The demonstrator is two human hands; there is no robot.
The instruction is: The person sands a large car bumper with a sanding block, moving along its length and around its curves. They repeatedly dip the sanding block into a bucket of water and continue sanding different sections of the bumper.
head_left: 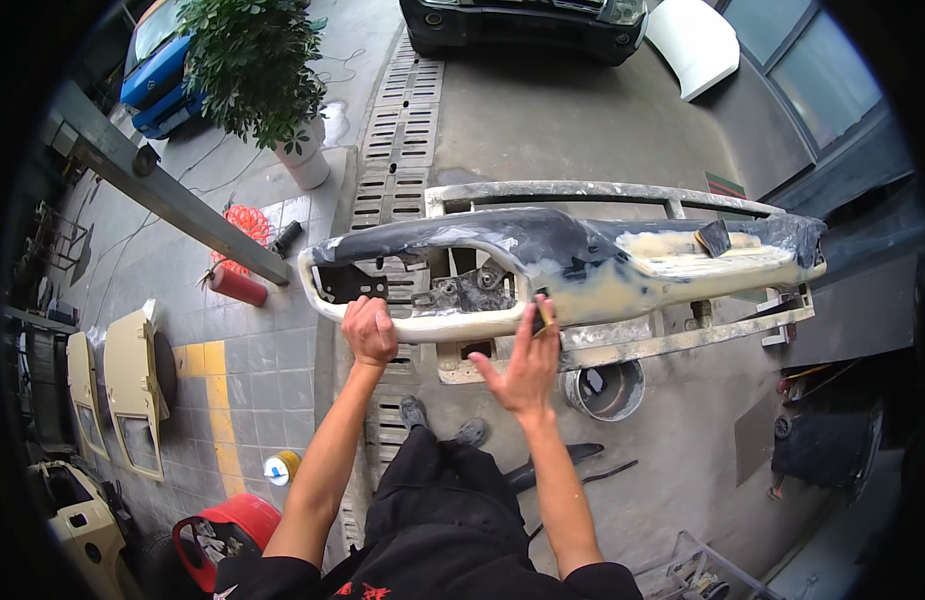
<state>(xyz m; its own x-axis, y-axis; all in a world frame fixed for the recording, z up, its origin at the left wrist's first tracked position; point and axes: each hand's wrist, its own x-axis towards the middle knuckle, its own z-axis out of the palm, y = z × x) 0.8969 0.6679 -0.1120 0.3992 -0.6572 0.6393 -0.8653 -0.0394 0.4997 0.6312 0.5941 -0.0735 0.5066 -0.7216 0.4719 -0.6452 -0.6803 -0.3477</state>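
A car dashboard shell (607,285), patched in black, cream and white, lies across a paint-spattered metal stand (602,352) in front of me. My left hand (370,332) is closed round the pale lower rim of its large opening at the left. Against the front edge, right of that opening, my right hand (525,368) presses a small piece of sandpaper (544,318), fingers stretched over it and thumb apart. Most of this piece is hidden by the fingers. A dark folded sanding pad (713,239) rests on top of the shell towards its right end.
Below the stand sits a round metal bucket (607,392). Dark trim strips (572,455) lie by my feet. A metal post (172,185), a red extinguisher (237,286), a coiled red hose (247,232) and a red bin (227,535) are at left. A floor grate (394,150) runs ahead.
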